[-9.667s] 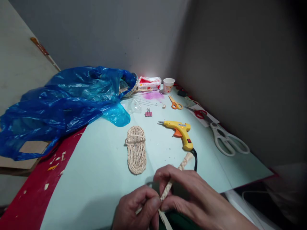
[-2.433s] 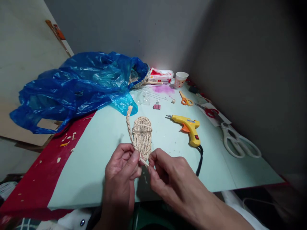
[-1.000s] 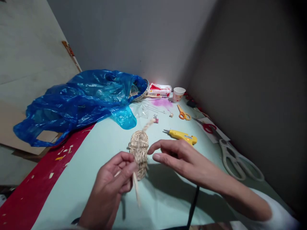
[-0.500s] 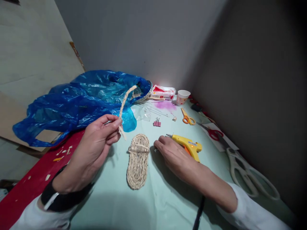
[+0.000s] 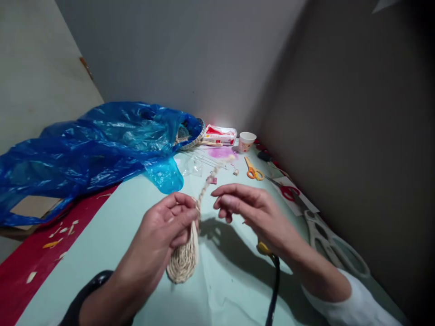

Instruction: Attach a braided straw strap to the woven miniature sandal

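No text legible. Red-and-white packet (image 5: 220,136), far end of desk (image 5: 108,235): print too small to read. Cup (image 5: 246,144) beside it: printed marks, unreadable.

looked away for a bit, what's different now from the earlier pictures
The right hand has let go of the strands and hovers by the yellow glue gun, fingers apart. The left hand keeps hold of the braided cord, now moved right, from before the blue plastic bag to over the coiled sole. Bag, orange scissors and paper cup stayed put.
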The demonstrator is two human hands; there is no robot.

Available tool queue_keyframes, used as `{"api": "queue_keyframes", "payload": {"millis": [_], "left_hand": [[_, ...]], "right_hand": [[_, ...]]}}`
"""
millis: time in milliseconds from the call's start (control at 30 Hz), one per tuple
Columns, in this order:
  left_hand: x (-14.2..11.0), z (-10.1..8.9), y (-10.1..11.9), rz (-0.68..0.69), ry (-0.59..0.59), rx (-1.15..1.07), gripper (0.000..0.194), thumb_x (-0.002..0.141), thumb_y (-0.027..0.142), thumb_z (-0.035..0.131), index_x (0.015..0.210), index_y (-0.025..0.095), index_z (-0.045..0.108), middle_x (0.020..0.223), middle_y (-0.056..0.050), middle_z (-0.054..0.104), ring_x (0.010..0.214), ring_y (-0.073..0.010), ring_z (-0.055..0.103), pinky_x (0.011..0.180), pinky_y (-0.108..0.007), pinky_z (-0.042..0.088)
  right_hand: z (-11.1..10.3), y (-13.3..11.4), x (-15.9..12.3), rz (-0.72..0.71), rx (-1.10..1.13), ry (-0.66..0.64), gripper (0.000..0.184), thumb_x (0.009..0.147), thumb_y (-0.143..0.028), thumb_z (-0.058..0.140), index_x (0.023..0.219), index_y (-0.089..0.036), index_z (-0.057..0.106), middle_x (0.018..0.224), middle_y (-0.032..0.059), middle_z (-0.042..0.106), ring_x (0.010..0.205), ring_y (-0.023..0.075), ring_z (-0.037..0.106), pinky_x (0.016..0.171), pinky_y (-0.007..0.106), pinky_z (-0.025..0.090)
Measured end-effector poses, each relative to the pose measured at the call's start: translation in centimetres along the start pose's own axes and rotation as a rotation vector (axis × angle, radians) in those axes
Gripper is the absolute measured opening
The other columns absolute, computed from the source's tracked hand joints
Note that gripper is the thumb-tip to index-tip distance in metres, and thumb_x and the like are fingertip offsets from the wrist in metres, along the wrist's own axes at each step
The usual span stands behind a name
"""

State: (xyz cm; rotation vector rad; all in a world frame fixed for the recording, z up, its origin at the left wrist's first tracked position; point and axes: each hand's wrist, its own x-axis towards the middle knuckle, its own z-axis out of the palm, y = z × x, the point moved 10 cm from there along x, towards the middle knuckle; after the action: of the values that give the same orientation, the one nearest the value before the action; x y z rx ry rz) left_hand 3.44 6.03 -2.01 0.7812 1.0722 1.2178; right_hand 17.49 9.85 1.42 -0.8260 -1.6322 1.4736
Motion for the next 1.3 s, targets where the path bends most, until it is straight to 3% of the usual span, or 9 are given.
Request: {"api": "queue_keyframes", "payload": {"millis": [133, 267, 433, 567, 733, 933, 1100, 1167, 1300], "left_hand": [[-0.8, 2.3, -0.7, -0.007, -0.047, -0.035, 0.026, 0.079, 0.023, 0.076, 0.081, 0.021, 0.05, 0.072, 0.005, 0.06, 0.057, -0.0049, 0.051, 0.047, -0.011, 0.032], [-1.0, 2.7, -0.7, 0.013, -0.037, 0.012, 0.02, 0.084, 0.027, 0.071, 0.086, 0.022, 0.052, 0.074, 0.004, 0.065, 0.064, -0.0072, 0.059, 0.053, -0.013, 0.041], [-1.5, 2.2, -0.5, 0.037, -0.053, 0.116, 0.014, 0.087, 0.031, 0.067, 0.093, 0.024, 0.057, 0.077, 0.002, 0.068, 0.071, -0.0099, 0.063, 0.061, -0.016, 0.047], [-1.9, 1.3, 0.4, 0.156, 0.032, 0.255, 0.016, 0.086, 0.034, 0.068, 0.096, 0.026, 0.058, 0.088, 0.001, 0.069, 0.078, -0.013, 0.066, 0.065, -0.019, 0.051], [-2.7, 0.4, 2.1, 0.336, 0.255, 0.479, 0.009, 0.085, 0.029, 0.066, 0.09, 0.024, 0.061, 0.081, 0.002, 0.068, 0.072, -0.0124, 0.067, 0.064, -0.019, 0.051], [-3.1, 1.8, 3.8, 0.558, 0.235, 0.879, 0.008, 0.09, 0.025, 0.056, 0.088, 0.024, 0.064, 0.072, 0.004, 0.071, 0.054, -0.0103, 0.066, 0.052, -0.018, 0.05], [-4.0, 3.9, 5.4, 0.831, 0.166, 1.139, 0.012, 0.09, 0.016, 0.052, 0.091, 0.021, 0.063, 0.079, 0.002, 0.074, 0.059, -0.0103, 0.068, 0.064, -0.018, 0.051], [-3.5, 3.8, 5.3, 0.767, 0.102, 1.124, 0.012, 0.09, 0.019, 0.053, 0.087, 0.022, 0.064, 0.07, 0.004, 0.071, 0.056, -0.0102, 0.065, 0.06, -0.017, 0.049], [-1.3, 2.0, 3.7, 0.393, -0.015, 0.899, 0.018, 0.093, 0.031, 0.053, 0.079, 0.024, 0.064, 0.057, 0.005, 0.062, 0.053, -0.0121, 0.061, 0.054, -0.019, 0.047]], "right_hand": [[3.1, 0.5, -0.6, 0.019, 0.305, -0.111, 0.013, 0.09, -0.029, 0.068, 0.098, -0.02, 0.072, 0.088, 0.0006, 0.065, 0.078, 0.0105, 0.057, 0.073, 0.022, 0.046], [2.7, 0.7, -0.7, 0.03, 0.379, -0.044, 0.011, 0.087, -0.028, 0.072, 0.088, -0.018, 0.073, 0.08, 0.0004, 0.063, 0.074, 0.0113, 0.057, 0.071, 0.024, 0.045], [2.3, 0.3, -0.7, 0.03, 0.387, -0.061, 0.011, 0.092, -0.026, 0.064, 0.092, -0.017, 0.07, 0.084, 0.0011, 0.061, 0.074, 0.0118, 0.057, 0.073, 0.026, 0.045], [2.2, -0.2, -0.8, -0.011, 0.257, -0.051, 0.008, 0.093, -0.024, 0.063, 0.092, -0.019, 0.068, 0.087, -0.0004, 0.063, 0.078, 0.0114, 0.058, 0.073, 0.023, 0.046], [2.0, -1.6, -1.6, -0.21, -0.194, 0.052, 0.007, 0.086, -0.02, 0.072, 0.093, -0.021, 0.071, 0.088, -0.0016, 0.069, 0.079, 0.0127, 0.061, 0.072, 0.024, 0.047], [1.8, -2.7, -2.5, -0.351, -0.418, 0.182, 0.011, 0.089, -0.014, 0.065, 0.095, -0.016, 0.073, 0.092, 0.0039, 0.073, 0.087, 0.017, 0.066, 0.08, 0.03, 0.048], [1.5, -1.7, -2.1, -0.259, -0.447, 0.193, 0.01, 0.09, -0.017, 0.063, 0.095, -0.018, 0.072, 0.091, 0.0015, 0.072, 0.086, 0.0162, 0.065, 0.078, 0.029, 0.047], [1.2, -1.2, -2.0, -0.203, -0.395, 0.186, 0.008, 0.09, -0.019, 0.064, 0.092, -0.018, 0.071, 0.088, 0.0007, 0.071, 0.084, 0.0155, 0.065, 0.076, 0.028, 0.046], [1.7, -0.1, -1.3, -0.068, -0.14, 0.046, 0.011, 0.092, -0.026, 0.064, 0.088, -0.02, 0.072, 0.084, -0.0011, 0.07, 0.083, 0.0147, 0.064, 0.077, 0.025, 0.047]]}}
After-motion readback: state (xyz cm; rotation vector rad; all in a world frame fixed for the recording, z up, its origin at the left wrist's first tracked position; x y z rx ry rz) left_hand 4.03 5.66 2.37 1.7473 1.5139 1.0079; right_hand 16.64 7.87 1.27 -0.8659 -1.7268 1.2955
